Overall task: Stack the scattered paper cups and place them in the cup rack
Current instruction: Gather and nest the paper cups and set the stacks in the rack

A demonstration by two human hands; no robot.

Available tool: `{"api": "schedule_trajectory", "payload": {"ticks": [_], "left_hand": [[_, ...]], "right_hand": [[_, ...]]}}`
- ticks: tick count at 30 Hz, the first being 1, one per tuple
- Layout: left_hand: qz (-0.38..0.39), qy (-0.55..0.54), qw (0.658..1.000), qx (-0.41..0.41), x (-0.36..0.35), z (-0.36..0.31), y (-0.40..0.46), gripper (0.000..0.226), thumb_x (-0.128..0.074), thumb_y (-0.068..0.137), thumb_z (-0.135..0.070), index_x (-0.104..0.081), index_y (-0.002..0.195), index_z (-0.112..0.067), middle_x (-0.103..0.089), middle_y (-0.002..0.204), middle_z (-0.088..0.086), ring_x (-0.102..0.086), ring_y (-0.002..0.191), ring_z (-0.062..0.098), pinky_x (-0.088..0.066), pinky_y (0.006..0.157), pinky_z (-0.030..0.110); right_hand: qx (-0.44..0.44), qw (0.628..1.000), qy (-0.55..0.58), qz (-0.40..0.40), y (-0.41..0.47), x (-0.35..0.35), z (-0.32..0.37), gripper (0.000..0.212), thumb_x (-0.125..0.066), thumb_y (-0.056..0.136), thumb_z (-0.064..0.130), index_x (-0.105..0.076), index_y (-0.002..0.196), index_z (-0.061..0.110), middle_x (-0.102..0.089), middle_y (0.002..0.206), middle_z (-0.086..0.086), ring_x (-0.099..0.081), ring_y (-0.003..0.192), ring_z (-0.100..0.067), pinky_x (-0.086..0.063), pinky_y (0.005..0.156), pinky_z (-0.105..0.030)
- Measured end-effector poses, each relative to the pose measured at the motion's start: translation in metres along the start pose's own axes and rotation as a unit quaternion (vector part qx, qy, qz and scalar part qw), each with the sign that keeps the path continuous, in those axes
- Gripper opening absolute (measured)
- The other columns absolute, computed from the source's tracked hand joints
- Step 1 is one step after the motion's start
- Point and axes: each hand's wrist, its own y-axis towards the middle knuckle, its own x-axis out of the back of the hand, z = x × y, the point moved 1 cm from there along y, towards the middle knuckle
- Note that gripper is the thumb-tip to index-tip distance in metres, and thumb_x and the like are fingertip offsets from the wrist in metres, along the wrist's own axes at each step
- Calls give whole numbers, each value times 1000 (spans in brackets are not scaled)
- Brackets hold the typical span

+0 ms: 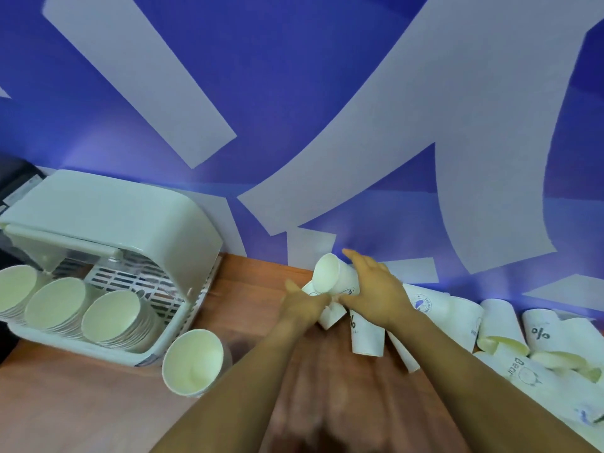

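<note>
Both hands are working at the back of the counter [108,403], close to the blue-and-white wall. The right hand [376,289] is curled over the side of a white paper cup [333,274], tilted so its open mouth faces the camera and leftward; the fingers wrap the far side and the thumb sits underneath, so that cup is firmly in its grip. The left hand [305,304] is just below and touching, closed on a second cup [330,317] whose base pokes out toward the person; it looks as if the two are about to be nested, though the blur there makes it hard to say whether they have met. As for progress: well to the left of the left hand the cup rack [183,325] already carries three tall stacks [111,317] lying side by side with mouths up and toward the camera, so a good share of the job appears done. Between rack and left arm, another stack [192,362] sits on the counter just outside the rack's corner, not yet put away. What is left is plain on the other side: to the right of the right hand lies a heap of loose cups [523,341], tipped on their sides, some overlapping, printed logos showing, running off toward the frame's edge. A couple more lie right under the right wrist [367,335]. My read is somewhere past halfway, with plenty of gathering, stacking and one more racking run to go.
</note>
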Motion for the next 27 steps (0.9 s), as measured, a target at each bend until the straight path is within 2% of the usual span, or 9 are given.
{"api": "schedule_trajectory", "payload": {"ticks": [3,7,10,13,15,18,21,23,27], "left_hand": [[8,17,1000,-3,-6,3,14,72,-75,71,-35,-28,120,-13,-54,119,6,-55,103,22,-46,79,32],[1,34,999,-2,-11,5,18,100,-70,58,-47,-21,139,-14,-43,133,9,-50,115,25,-43,82,31],[8,16,1000,-13,-11,8,16,89,-76,69,-36,-23,137,-15,-40,134,8,-51,113,24,-46,84,32],[17,30,999,-32,-5,8,4,84,-76,66,-28,-29,133,-15,-35,131,8,-50,109,23,-50,81,32],[1,55,995,-83,2,5,-12,72,-76,65,-23,-37,126,-16,-33,127,6,-46,102,13,-48,81,29],[-4,86,978,-190,14,1,-47,58,-74,67,-15,-46,117,-21,-38,124,3,-30,87,-15,-36,77,13],[6,106,955,-276,27,3,-94,60,-72,67,-11,-40,115,-29,-29,120,-2,-31,104,-1,-29,73,-4],[-1,114,944,-310,39,9,-124,65,-71,70,-11,-37,123,-30,-22,119,-6,-32,107,5,-27,75,-8],[-67,153,912,-373,71,20,-166,73,-71,74,-20,-35,137,-26,-20,122,-9,-35,107,7,-32,90,8]], "right_hand": [[19,1000,9,7,8,-8,-3,86,-71,76,42,-23,147,31,-39,144,7,-39,128,-20,-38,103,-35],[32,999,10,-19,12,-18,-7,79,-70,77,39,-28,143,31,-45,136,7,-43,122,-20,-42,99,-36],[35,998,23,-47,8,-15,-7,68,-69,78,36,-36,137,31,-48,130,6,-46,117,-17,-44,94,-32],[26,995,61,-80,-9,-3,-5,64,-71,76,36,-39,131,31,-49,125,10,-49,113,-14,-42,83,-26],[16,987,108,-115,-26,9,-3,68,-74,73,39,-38,130,33,-48,123,13,-51,108,-12,-47,83,-30],[-3,971,189,-144,-57,26,4,84,-78,72,38,-27,138,41,-39,127,18,-48,109,-9,-49,89,-34],[-4,963,217,-157,-86,36,16,86,-78,73,31,-26,139,44,-39,138,14,-47,116,-11,-47,95,-35],[-2,964,212,-162,-102,39,28,82,-78,73,29,-30,138,41,-41,137,11,-47,116,-11,-48,95,-34],[1,958,226,-175,-128,39,56,78,-79,73,28,-35,137,36,-45,135,13,-47,117,-11,-49,97,-38]]}}
